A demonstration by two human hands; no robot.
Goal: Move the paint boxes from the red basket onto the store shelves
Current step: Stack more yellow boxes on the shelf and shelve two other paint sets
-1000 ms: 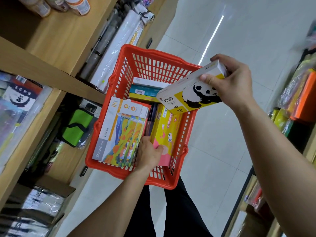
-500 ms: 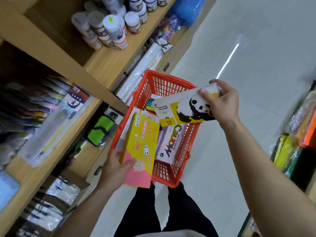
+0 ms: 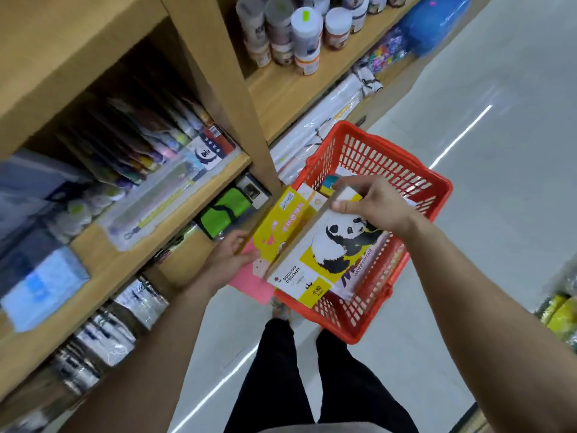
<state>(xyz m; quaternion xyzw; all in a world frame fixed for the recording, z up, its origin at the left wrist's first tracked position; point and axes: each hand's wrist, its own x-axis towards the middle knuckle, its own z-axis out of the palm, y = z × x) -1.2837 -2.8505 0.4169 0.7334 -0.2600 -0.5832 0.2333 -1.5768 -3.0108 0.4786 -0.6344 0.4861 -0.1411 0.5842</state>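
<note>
Red plastic lattice fills the middle of my view: the red slatted shopping basket (image 3: pixel 415 195) sits on the pale floor just beside the light wooden store shelves (image 3: pixel 131 260), which lie off to my left. My right hand (image 3: pixel 371 203) is curled over the far end of the white-and-yellow cardboard paint box printed with a panda (image 3: pixel 331 254), thumb on the near face and fingers wrapped over the top edge, pinching it firmly. That box hangs over the basket with its long axis running from my hand down toward my legs, so its free end points back at me, not at the shelving. My left hand (image 3: pixel 232 256) is the nearer one to the shelves; it grips the lower corner of the yellow-and-pink flat cardboard paint box (image 3: pixel 279 229), thumb on the front, the other fingers hidden behind, so I can only say it is clasped, not how tightly. This second box leans against the panda box, touching along one side, and already pokes past the basket's left rim toward the shelf. I judge the left box has the shorter path: it needs a swing leftward onto the wooden board. The panda box must cross over it, so it should probably wait. More boxes remain in the basket, partly hidden beneath my hand.
</note>
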